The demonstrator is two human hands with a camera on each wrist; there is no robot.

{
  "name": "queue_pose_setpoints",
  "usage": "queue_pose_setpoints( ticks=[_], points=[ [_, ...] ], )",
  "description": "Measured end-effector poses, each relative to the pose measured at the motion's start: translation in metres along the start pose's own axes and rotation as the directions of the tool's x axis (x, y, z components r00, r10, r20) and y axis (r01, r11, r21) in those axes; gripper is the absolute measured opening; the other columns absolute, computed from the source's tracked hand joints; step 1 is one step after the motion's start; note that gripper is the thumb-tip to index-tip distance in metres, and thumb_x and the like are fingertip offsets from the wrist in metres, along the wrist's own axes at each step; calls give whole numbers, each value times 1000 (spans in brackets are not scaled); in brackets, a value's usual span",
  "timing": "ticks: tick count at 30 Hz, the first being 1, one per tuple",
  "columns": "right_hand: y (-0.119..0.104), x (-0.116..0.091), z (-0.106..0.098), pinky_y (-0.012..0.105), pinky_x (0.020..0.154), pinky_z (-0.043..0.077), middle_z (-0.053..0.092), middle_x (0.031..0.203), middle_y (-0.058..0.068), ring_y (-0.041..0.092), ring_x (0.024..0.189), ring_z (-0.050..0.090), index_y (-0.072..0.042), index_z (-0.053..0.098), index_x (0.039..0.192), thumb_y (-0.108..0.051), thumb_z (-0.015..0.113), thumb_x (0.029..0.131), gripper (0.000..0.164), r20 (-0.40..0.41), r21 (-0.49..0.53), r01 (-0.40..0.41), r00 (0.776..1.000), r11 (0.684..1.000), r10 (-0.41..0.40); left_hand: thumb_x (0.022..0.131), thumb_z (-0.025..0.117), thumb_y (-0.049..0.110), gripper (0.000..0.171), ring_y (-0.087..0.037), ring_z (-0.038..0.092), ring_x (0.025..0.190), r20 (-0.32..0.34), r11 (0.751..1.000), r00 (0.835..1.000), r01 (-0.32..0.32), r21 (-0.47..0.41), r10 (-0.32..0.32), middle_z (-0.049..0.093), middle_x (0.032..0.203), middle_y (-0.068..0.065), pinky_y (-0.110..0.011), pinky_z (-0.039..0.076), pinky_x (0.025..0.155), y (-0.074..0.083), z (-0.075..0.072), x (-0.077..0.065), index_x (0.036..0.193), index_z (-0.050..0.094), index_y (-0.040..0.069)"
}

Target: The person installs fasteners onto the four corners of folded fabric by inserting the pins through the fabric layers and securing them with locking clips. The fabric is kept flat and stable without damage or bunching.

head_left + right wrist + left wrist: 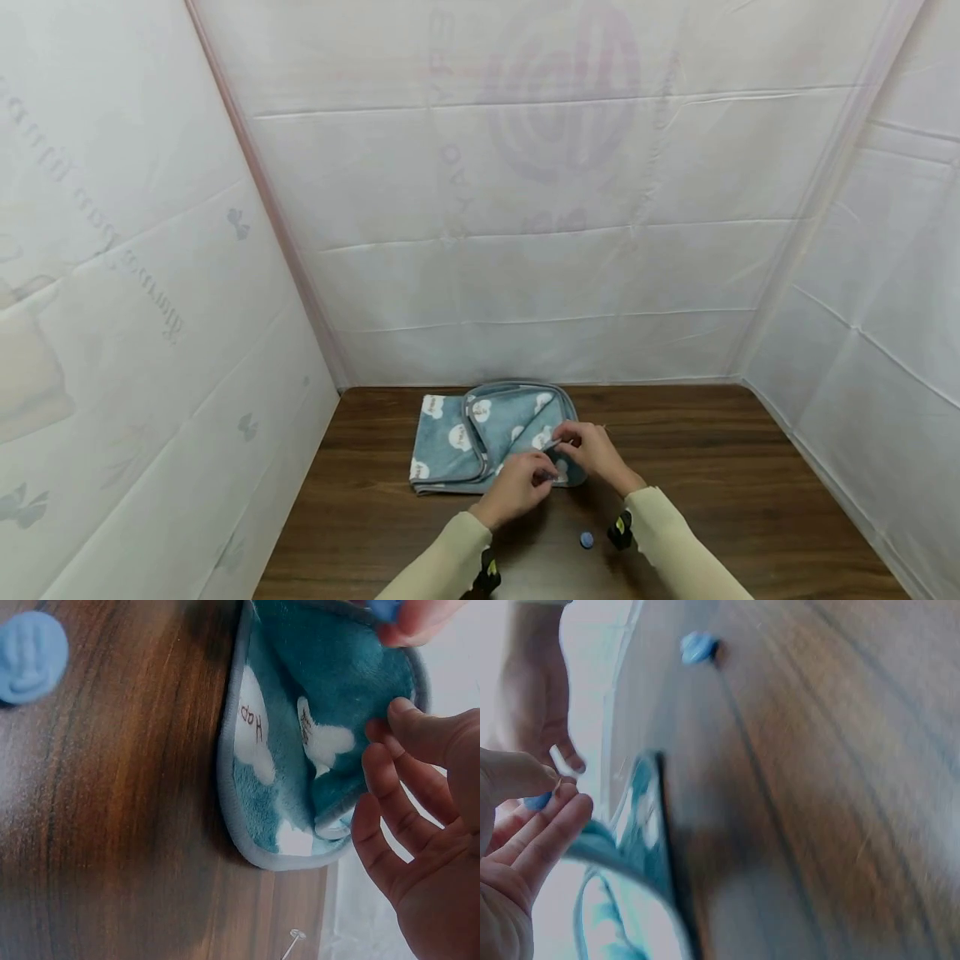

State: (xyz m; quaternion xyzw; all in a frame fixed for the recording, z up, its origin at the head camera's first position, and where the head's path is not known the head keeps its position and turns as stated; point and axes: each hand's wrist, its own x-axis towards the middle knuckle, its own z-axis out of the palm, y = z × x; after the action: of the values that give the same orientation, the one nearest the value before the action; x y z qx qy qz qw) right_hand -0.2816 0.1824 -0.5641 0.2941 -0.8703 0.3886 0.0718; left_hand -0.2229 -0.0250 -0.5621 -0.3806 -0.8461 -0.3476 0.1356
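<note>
A folded teal blanket [442, 446] with white cloud shapes and grey edging lies on the table, one flap turned back. My right hand [592, 450] pinches the lifted edge of that flap between thumb and fingers; the right wrist view shows its other fingers [390, 795] loosely bent beside the cloth. Just nearer to me, my left hand [517, 485] holds a small blue piece [538, 801] between thumb and fingertips, mostly covered by them. It appears at the top edge of the right wrist view, over the blanket [337, 675].
A round blue button-like piece [587, 540] sits on the wooden table [675, 467] near my right wrist. A thin pin-like thing with a clear round head [295, 934] lies by the blanket in the right wrist view. White sheet walls [525, 275] enclose the table.
</note>
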Motion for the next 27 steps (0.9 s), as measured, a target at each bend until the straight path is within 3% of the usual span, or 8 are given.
queue_pose_setpoints(
  ticks=[6, 12, 17, 27],
  points=[
    [0, 1, 1, 27, 67, 57, 75, 90, 0, 9, 78, 69, -10, 75, 98, -5, 77, 91, 8, -17, 30, -15, 1000, 999, 15, 85, 73, -12, 21, -19, 73, 84, -134, 999, 990, 33, -35, -37, 74, 102, -12, -21, 59, 70, -7, -13, -3, 103, 77, -2],
    [-4, 3, 3, 27, 68, 58, 75, 90, 4, 11, 79, 71, -14, 74, 94, -6, 78, 90, 10, -42, 36, -42, 998, 998, 43, 85, 76, -11, 25, -19, 75, 77, -281, 984, 944, 154, -95, -175, 76, 96, -16, -22, 59, 68, -18, -16, -2, 107, 75, -1],
    [-8, 5, 5, 27, 69, 58, 76, 92, 4, 14, 81, 72, -15, 74, 94, -2, 78, 89, 14, -47, 34, -72, 996, 997, 74, 82, 77, -13, 25, -18, 74, 76, -303, 973, 927, 188, -135, -221, 76, 94, -15, -23, 59, 67, -26, -17, -2, 103, 77, 0],
    [-11, 9, 11, 29, 70, 58, 75, 91, 2, 13, 80, 71, -11, 71, 94, 4, 78, 86, 18, -62, 69, -52, 997, 996, 56, 84, 75, -10, 22, -17, 72, 76, -311, 966, 915, 247, -74, -258, 74, 93, -12, -22, 57, 64, -34, -12, 3, 102, 79, 2]
  ],
)
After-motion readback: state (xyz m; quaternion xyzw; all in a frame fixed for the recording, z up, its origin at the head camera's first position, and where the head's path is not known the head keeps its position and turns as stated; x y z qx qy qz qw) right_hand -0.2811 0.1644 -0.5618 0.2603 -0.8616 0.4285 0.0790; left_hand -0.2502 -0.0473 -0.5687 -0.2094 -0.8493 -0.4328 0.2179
